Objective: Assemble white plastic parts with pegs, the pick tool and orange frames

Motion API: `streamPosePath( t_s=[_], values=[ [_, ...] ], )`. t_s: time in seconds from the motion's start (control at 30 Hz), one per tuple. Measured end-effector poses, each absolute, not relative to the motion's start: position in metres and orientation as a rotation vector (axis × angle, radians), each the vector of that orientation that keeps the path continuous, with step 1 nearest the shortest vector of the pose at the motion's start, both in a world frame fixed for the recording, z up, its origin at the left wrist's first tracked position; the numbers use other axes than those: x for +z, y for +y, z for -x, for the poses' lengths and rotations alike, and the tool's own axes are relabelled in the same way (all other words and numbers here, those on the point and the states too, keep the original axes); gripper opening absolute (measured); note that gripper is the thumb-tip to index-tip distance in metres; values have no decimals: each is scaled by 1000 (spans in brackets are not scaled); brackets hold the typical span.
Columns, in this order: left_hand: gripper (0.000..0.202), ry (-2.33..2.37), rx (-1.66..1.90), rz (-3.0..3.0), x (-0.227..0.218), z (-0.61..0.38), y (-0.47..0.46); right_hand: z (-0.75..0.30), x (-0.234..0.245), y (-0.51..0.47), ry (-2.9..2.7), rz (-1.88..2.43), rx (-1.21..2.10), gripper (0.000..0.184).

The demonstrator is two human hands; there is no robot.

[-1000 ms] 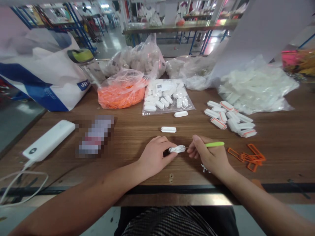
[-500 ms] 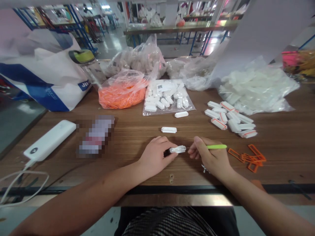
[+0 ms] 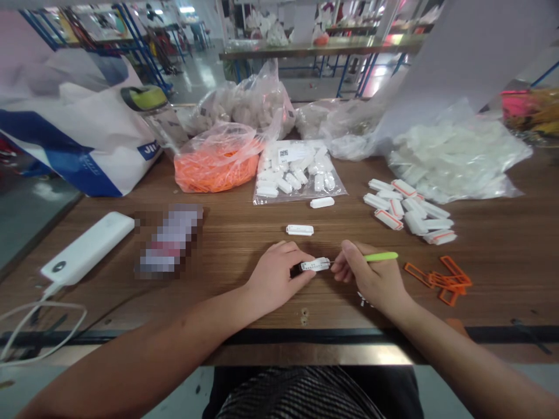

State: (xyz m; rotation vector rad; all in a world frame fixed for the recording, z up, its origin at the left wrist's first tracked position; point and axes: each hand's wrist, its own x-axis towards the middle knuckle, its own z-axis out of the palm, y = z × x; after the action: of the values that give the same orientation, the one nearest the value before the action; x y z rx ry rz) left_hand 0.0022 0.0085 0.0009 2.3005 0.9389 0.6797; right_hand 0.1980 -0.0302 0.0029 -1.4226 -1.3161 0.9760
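Quick look at this bench setup: the left hand (image 3: 275, 278) is clenched around a small white plastic rectangular piece (image 3: 315, 265), gripping it between thumb and curled fingers, with a black bit (image 3: 296, 270) showing at the end nearest the palm. The right hand (image 3: 369, 276) holds a slim pick with a lime-green handle (image 3: 381, 256) like a pen, its thin tip pointing at the far end of the piece. Can't quite tell from here whether the tip is touching.

The piece sits just above the brown wood-grain workbench (image 3: 236, 250), right in front of the person. I'd guess it's light, stiff and a bit slippery, so pinching the long sides seems safest, leaving the tiny dark markings on its face uncovered. Thin parts like that might snap if you lever too hard.

Just beyond that piece lies a loose white plastic bar (image 3: 299, 230), and farther out there's a clear plastic bag of white bars (image 3: 336, 192). To its right are a heap of white bars with orange trim (image 3: 408, 212) and some flat orange plastic frames (image 3: 439, 279).
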Motion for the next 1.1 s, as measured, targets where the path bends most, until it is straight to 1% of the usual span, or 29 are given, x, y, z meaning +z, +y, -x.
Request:
streamPosePath(
  t_s=[0.2, 0.37, 0.73, 0.93, 1.1],
  values=[
    [10, 940, 714, -2281, 0, -3, 8, -199, 4, -34, -1351, 1355, 906, 51],
    [9, 993, 730, -2259, -1, -4, 8, -196, 5, -35, -1490, 1313, 902, 45],
    [6, 988, 690, -2279, 0, -5, 9, -196, 3, -34, -1494, 1333, 902, 46],
    [6, 961, 729, -2271, 0, -4, 9, -200, 2, -37, -1729, 1325, 740, 40],
    [6, 976, 736, -2263, 0, -5, 8, -199, 3, -38, -1655, 1299, 765, 39]
  ],
)
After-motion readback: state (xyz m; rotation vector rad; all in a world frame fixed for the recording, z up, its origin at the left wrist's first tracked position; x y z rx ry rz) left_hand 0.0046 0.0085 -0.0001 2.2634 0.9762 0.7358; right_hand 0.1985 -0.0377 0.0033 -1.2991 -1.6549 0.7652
